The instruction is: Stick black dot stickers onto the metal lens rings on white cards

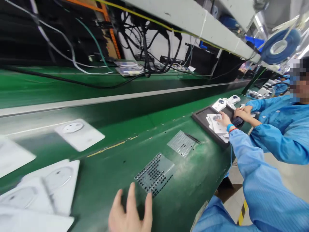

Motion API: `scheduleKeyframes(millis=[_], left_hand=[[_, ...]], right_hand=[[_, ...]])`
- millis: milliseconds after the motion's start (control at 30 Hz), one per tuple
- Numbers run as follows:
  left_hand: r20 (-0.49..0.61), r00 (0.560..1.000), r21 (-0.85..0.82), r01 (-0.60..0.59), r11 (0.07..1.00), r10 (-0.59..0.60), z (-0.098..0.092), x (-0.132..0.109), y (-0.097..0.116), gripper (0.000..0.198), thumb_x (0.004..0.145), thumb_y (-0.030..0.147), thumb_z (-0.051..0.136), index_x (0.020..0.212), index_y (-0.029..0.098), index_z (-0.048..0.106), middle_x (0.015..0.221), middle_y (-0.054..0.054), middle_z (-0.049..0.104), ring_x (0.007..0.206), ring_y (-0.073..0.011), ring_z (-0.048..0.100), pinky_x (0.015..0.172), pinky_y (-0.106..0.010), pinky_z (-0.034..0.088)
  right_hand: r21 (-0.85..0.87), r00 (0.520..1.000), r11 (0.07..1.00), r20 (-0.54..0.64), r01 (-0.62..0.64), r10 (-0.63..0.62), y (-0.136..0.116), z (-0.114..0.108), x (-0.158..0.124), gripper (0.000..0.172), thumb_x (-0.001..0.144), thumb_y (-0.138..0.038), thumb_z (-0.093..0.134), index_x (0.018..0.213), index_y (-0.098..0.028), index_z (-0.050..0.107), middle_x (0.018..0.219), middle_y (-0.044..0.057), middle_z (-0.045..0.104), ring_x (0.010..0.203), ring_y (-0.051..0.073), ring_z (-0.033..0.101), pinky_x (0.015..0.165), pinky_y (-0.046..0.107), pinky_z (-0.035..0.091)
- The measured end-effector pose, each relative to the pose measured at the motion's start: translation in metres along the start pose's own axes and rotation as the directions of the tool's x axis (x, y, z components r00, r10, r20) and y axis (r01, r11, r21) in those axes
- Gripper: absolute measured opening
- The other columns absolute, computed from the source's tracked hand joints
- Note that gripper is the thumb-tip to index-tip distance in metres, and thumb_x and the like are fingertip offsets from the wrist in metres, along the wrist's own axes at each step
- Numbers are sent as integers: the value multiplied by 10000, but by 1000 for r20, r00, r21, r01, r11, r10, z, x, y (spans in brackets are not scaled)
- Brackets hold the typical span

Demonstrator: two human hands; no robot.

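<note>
My left hand (131, 211) hovers low over the green bench with its fingers spread, holding nothing. Just beyond its fingertips lies a clear sheet (154, 174) bearing rows of small black round pieces. My right hand (225, 120), with a blue band at the wrist, reaches to the right. Its thumb and fingers close on the edge of a white phone back cover (218, 126) with a round camera area. That cover is among several overlapping ones in a dark tray (204, 126).
White back covers (58, 180) pile up at left; another cover (79, 133) lies farther back. A second dotted sheet (181, 144) lies beside black tweezers (192, 138). At right, a co-worker in blue (282, 129) works with both hands by the tray. Cables (145, 48) hang behind.
</note>
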State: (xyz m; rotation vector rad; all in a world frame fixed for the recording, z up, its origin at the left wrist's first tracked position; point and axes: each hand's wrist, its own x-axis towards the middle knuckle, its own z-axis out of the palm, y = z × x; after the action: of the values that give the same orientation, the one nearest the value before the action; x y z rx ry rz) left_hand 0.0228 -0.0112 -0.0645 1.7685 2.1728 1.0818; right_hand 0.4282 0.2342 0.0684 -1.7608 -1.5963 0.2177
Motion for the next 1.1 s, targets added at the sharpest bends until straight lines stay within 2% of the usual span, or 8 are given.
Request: scheduleKeyframes(millis=[167, 267, 433, 567, 633, 733, 867, 1100], left_hand=[[-24, 1000, 73, 14, 997, -12, 4, 3, 22, 498, 940, 393, 454, 1279, 36, 523, 1259, -286, 497, 1220, -420, 465, 996, -602, 383], [-9, 995, 48, 99, 994, -98, 4, 8, 23, 424, 919, 383, 498, 1205, 83, 586, 1234, -235, 498, 1197, -395, 461, 1003, -594, 371], [14, 966, -139, 256, 956, -257, 7, 9, 22, 275, 853, 348, 578, 1009, 147, 684, 1119, -181, 549, 1124, -371, 497, 1006, -599, 364], [22, 920, -366, 372, 853, -392, 8, 12, 22, 477, 842, 369, 611, 1283, 202, 545, 1300, -159, 518, 1210, -306, 512, 1055, -504, 382], [104, 834, -607, 485, 629, -542, 4, 16, 23, 686, 783, 417, 694, 1387, 212, 441, 1415, -170, 462, 1257, -295, 512, 1054, -463, 405], [413, 742, -757, 603, 254, -528, -5, 22, 25, 590, 692, 457, 783, 1174, 148, 643, 1202, -171, 666, 1085, -292, 648, 945, -417, 499], [528, 699, -757, 645, 108, -482, -11, 26, 30, 392, 655, 423, 824, 925, 149, 748, 892, -98, 770, 892, -223, 704, 859, -333, 523], [608, 703, -748, 663, 31, -370, -13, 27, 40, 360, 670, 471, 800, 829, 149, 788, 855, -85, 762, 832, -195, 670, 829, -294, 503]], right_hand=[[69, 954, 963, 138, 260, -267, -42, 57, -66, 275, 911, -319, 570, 1081, -115, 646, 1133, 166, 641, 1051, 236, 595, 916, 366, 456], [219, 837, 911, 366, 348, -408, -78, 107, -140, 446, 825, -403, 702, 1214, -200, 620, 964, 61, 694, 888, 216, 655, 856, 368, 522], [390, 716, 899, 570, 197, -404, -116, 154, -201, 467, 831, -344, 707, 1268, -232, 586, 946, 58, 658, 905, 218, 620, 881, 402, 515], [516, 668, 851, 599, 100, -442, -121, 158, -202, 299, 919, -294, 574, 1201, -195, 578, 814, 14, 649, 692, 136, 637, 700, 292, 556], [579, 651, 815, 610, 22, -451, -121, 155, -202, 329, 950, -304, 515, 1255, -183, 507, 814, 8, 652, 632, 113, 639, 629, 257, 558], [644, 694, 762, 581, -71, -426, -125, 148, -206, 420, 923, -317, 573, 1312, -203, 462, 862, 20, 662, 664, 126, 660, 651, 279, 576], [549, 816, 787, 294, 281, -497, -139, 140, -215, 220, 887, -256, 651, 1107, -238, 656, 1113, 84, 644, 1023, 208, 641, 940, 400, 525], [592, 620, 640, 280, 490, -733, -156, 148, -229, 188, 980, -186, 499, 950, -172, 685, 929, 65, 677, 840, 148, 655, 751, 263, 563]])
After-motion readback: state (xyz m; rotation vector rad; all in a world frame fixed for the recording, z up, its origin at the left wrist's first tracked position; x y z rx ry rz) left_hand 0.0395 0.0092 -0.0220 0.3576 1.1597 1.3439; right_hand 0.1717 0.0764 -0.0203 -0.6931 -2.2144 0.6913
